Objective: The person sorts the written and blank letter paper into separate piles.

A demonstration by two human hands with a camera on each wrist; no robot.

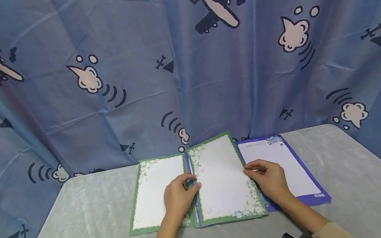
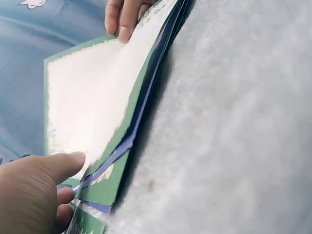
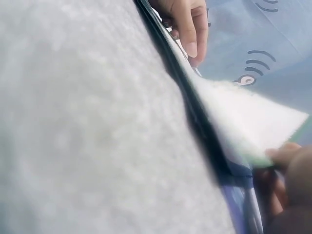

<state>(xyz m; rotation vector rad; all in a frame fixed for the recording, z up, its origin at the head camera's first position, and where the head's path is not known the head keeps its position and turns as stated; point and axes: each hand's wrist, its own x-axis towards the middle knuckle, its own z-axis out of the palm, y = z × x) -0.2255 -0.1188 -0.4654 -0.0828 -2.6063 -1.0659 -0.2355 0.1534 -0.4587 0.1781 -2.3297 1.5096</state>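
Note:
A sheet of paper with a green floral border [image 1: 222, 176] lies slightly turned on top of other sheets in the middle of the table. My left hand [image 1: 181, 194] pinches its left edge, thumb on the face and fingers underneath. Its right edge is pinched by my right hand [image 1: 270, 178]. In the right wrist view the paper [image 3: 248, 112] bends up off the layers below. Purple and green edges of the sheets beneath show in the left wrist view; the rest of them is covered.
Another green-bordered sheet [image 1: 162, 169] lies at the left, partly under my left forearm. To the right is a purple-bordered sheet [image 1: 276, 163]. A pale cloth-covered table [image 1: 90, 218] carries them. Behind it hangs a blue curtain [image 1: 132, 32] printed with planes and clouds.

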